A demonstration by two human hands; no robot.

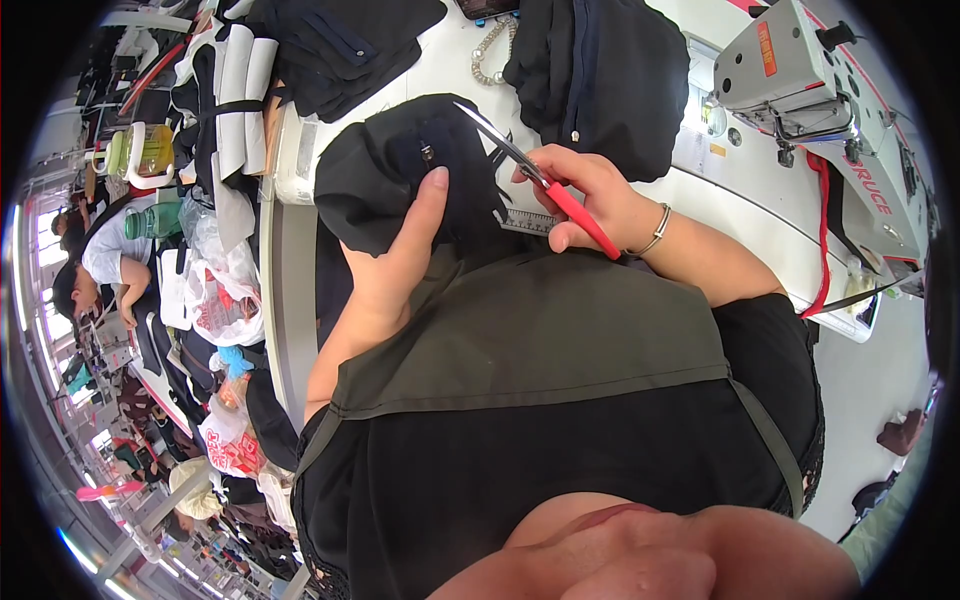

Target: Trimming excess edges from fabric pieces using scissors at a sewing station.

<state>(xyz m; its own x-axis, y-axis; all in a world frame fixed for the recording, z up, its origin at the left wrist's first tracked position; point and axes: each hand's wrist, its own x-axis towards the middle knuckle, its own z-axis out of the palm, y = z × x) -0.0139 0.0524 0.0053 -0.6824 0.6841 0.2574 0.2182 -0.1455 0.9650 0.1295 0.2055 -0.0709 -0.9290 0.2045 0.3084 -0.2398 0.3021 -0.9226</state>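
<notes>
My left hand (397, 255) grips a bunched piece of black fabric (375, 142), thumb on top beside a small metal zipper pull (427, 153). The other left fingers are hidden beneath the cloth. In my right hand (589, 199) is a pair of scissors (574, 214) with red handles. Its silver blades point up and left, and their tips lie over the fabric's right edge. Dark loose strands hang at that edge, close to the blades. Below them a ruler or measuring tape (527, 221) with black markings shows partly.
Black zippered fabric pieces lie in a stack (337, 52) and a folded pile (600, 90) on the white table (405, 86). Between them rests a beaded bracelet (480, 64). A sewing machine (795, 82) stands right. At left are plastic bags (221, 300) and a seated person (116, 255).
</notes>
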